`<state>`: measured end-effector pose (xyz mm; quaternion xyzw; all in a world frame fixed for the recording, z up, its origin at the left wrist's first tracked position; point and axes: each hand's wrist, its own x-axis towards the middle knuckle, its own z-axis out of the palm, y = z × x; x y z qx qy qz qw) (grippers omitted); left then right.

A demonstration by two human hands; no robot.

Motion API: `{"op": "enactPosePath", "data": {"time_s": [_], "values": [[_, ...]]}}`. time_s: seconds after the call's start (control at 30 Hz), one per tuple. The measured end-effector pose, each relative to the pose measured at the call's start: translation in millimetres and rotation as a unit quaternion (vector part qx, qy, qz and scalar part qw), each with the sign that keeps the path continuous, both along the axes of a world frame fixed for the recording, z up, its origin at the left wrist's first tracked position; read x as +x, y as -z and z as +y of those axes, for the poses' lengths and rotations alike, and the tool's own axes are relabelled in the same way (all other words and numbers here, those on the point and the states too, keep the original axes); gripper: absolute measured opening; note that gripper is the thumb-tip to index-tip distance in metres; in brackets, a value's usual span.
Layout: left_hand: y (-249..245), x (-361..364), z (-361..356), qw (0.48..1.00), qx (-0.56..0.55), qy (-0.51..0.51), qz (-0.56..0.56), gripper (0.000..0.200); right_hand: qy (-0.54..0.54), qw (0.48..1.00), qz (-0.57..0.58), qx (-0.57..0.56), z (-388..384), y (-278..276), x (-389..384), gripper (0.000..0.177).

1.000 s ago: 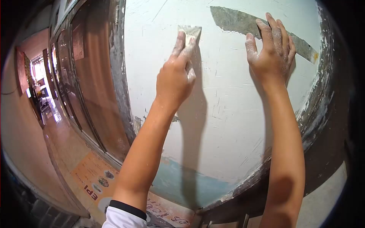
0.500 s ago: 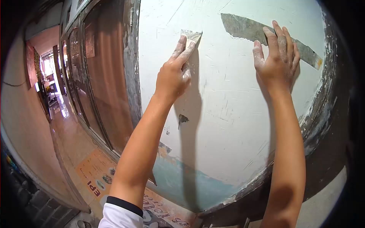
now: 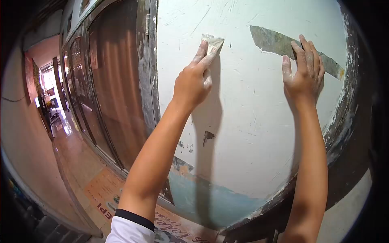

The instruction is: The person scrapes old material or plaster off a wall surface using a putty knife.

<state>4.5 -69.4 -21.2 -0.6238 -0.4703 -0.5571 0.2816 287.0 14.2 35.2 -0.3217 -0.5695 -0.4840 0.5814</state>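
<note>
My left hand (image 3: 194,79) is closed around a small scraper (image 3: 213,41). Its flared, white-smeared blade lies against the white panel (image 3: 243,109), with two of my fingers stretched along it; the handle is hidden in my palm. On the right, my right hand (image 3: 304,73) rests with fingers spread on the panel, holding nothing. Its fingertips lie across a bare grey strip (image 3: 270,39) where the white coating is gone. White powder coats the fingers of both hands. Below my left hand, a small dark chipped patch (image 3: 208,137) shows in the coating.
A worn dark frame (image 3: 344,97) edges the panel on the right. Bluish paint (image 3: 219,198) shows along its bottom. Glazed doors (image 3: 115,81) with a brown curtain stand to the left, beside a tiled passage (image 3: 73,158). A printed banner (image 3: 101,198) lies on the floor.
The view has shifted, so the panel appears lower and farther right. Against the panel, my left hand and the scraper have slid slightly upward. My right hand stays near the grey strip.
</note>
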Motion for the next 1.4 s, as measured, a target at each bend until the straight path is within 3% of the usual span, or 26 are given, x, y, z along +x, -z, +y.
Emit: {"op": "enactPosePath", "data": {"time_s": [0.17, 0.4, 0.57, 0.8, 0.9, 0.93, 1.03, 1.07, 1.1, 1.23, 1.27, 1.33, 1.4], "values": [[-42, -4, -2, 0.999, -0.036, -0.032, 0.015, 0.07, 0.011, 1.0, 0.006, -0.017, -4, 1, -2, 0.04], [10, -18, 5, 0.998, 0.021, -0.035, 0.048, 0.072, 0.008, 1.0, 0.005, -0.003, -6, 1, -3, 0.04], [-41, -12, -11, 0.996, -0.042, -0.066, 0.048, 0.062, 0.008, 1.0, 0.012, -0.003, -6, 2, -4, 0.039], [6, -19, 0, 0.999, 0.02, -0.023, 0.039, 0.062, -0.003, 1.0, 0.015, 0.006, -3, 6, -1, 0.039], [-12, -23, 1, 0.998, -0.002, -0.036, 0.05, 0.063, -0.011, 1.0, 0.027, -0.006, -8, 9, -1, 0.039], [-30, -14, -17, 0.996, -0.07, -0.036, 0.032, 0.062, -0.004, 1.0, 0.022, -0.004, -7, 9, -1, 0.039], [-49, -10, -9, 0.998, -0.054, -0.027, 0.024, 0.063, 0.003, 1.0, 0.017, 0.003, -6, 7, -2, 0.04], [-41, -15, 5, 0.999, 0.02, -0.015, 0.042, 0.065, 0.006, 1.0, 0.017, -0.001, -6, 8, -2, 0.04], [-34, -17, 7, 0.999, 0.019, -0.014, 0.041, 0.065, 0.009, 1.0, 0.016, -0.007, -6, 9, -2, 0.04], [-7, -20, 0, 1.0, -0.018, 0.009, 0.015, 0.063, 0.024, 0.999, 0.015, -0.031, 0, 5, -6, 0.046], [-9, -23, 1, 0.999, -0.008, -0.002, 0.031, 0.063, -0.035, 0.998, -0.007, -0.044, 0, -2, -6, 0.053], [-26, -19, -7, 0.998, -0.052, -0.02, 0.032, 0.062, -0.027, 0.999, -0.019, -0.029, 3, -15, -19, 0.055], [-42, -18, -2, 0.999, -0.03, -0.021, 0.037, 0.062, -0.02, 0.999, -0.031, -0.017, 1, -18, -33, 0.057]]}}
